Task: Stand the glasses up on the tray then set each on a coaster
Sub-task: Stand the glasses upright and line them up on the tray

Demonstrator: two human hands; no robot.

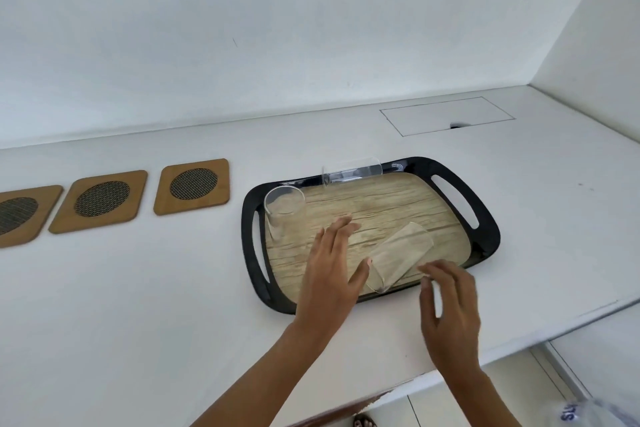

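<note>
A black-rimmed tray [485, 218] with a wood-pattern floor lies on the white counter. Three clear glasses are on it. One glass [284, 210] stands upright at the tray's left end. A second glass [351, 173] lies on its side along the far rim. The third glass [401, 255] lies on its side near the front, mouth toward me. My left hand [332, 274] is open just left of that glass, thumb close to its rim. My right hand [450, 308] hovers open just right of it. Three wooden coasters [192, 185] [100, 200] [20, 213] sit in a row left of the tray.
The white counter [138, 305] runs to a wall behind and a corner at the right. A rectangular flush hatch [446, 114] is set into the counter behind the tray. The counter's front edge runs diagonally at lower right, with floor below.
</note>
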